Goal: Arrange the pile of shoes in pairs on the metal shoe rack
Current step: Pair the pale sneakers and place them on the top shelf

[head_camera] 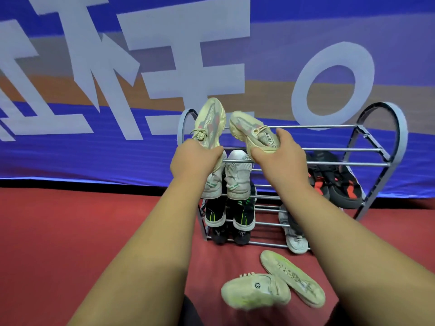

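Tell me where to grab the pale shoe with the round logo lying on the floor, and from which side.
Grip the pale shoe across its middle, by the round logo, coming down from above on the near-left side. It sits upper-side up on the red floor, and the other floor shoe crowds its right side.

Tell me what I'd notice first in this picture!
Two hands meet in the middle: the left hand grips a beige shoe and the right hand grips its twin, at the top of the metal rack. Behind them hangs a huge blue banner with white letters. Two pale shoes lie on the red floor in front of the rack.
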Motion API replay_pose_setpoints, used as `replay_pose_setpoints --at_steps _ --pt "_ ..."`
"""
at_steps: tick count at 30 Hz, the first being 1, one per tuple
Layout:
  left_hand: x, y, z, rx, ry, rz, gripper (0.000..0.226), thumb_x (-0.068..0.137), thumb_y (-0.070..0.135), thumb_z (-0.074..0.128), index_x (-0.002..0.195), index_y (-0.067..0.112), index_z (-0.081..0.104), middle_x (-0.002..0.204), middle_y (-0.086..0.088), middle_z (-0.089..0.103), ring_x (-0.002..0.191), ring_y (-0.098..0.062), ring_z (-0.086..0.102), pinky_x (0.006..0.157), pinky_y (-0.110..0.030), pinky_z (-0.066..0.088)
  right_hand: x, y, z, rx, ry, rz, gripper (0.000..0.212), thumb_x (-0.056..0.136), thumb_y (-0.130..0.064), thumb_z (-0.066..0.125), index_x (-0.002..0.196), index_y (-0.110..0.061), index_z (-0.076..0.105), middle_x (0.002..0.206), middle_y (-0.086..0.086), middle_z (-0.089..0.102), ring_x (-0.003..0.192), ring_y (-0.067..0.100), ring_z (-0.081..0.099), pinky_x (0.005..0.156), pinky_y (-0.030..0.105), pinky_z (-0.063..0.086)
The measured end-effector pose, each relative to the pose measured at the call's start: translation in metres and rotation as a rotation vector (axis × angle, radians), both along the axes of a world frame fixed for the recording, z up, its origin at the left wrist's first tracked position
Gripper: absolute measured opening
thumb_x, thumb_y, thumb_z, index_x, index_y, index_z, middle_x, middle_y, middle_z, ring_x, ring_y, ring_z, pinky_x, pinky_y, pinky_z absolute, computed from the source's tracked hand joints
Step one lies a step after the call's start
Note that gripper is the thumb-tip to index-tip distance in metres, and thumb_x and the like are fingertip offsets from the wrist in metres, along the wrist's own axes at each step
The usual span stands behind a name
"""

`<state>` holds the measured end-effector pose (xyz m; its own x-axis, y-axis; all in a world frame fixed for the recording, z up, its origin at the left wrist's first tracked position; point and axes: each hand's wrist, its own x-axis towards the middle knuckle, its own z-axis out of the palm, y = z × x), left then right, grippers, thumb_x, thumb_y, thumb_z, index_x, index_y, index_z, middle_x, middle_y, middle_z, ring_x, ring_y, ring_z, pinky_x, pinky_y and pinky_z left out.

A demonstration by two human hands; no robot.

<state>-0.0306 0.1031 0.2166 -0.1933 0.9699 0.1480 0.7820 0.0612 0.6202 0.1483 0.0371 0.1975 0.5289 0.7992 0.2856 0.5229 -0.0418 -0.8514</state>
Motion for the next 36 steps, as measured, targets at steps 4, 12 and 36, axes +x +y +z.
replay_pose_setpoints --at_steps 4,12,36 --pt "0.01 0.016 -0.011 0.012 0.043 -0.01 0.042 0.078 0.061 0.07 0.078 0.022 0.055 0.078 0.002 0.06 0.079 -0.028 0.065 0.063 -0.032 0.047 0.0 0.028 -0.006 0.022 0.016 -0.046 0.082 0.079 -0.055 0.071 0.152 -0.024 0.049 0.118 -0.003 0.066 0.119 0.026 0.058 0.091 0.04 0.05" --pt "0.018 0.06 -0.02 0.072 0.127 0.061 0.062 0.085 0.068 0.067 0.114 0.014 0.065 0.088 0.002 0.059 0.078 -0.026 0.057 0.065 -0.035 0.043 -0.008 0.075 -0.028 -0.015 -0.099 -0.016 0.072 0.08 -0.067 0.07 0.133 -0.019 0.056 0.116 -0.004 0.066 0.113 0.029 0.054 0.078 0.039 0.042" --pt "-0.017 0.068 -0.056 0.092 -0.023 -0.25 0.066 0.086 0.051 0.078 0.138 0.019 0.053 0.134 -0.003 0.06 0.117 -0.026 0.061 0.089 -0.044 0.055 -0.011 0.056 -0.05 -0.061 -0.396 0.188 0.068 0.079 -0.06 0.074 0.136 -0.027 0.056 0.123 -0.005 0.066 0.117 0.025 0.058 0.102 0.042 0.048"
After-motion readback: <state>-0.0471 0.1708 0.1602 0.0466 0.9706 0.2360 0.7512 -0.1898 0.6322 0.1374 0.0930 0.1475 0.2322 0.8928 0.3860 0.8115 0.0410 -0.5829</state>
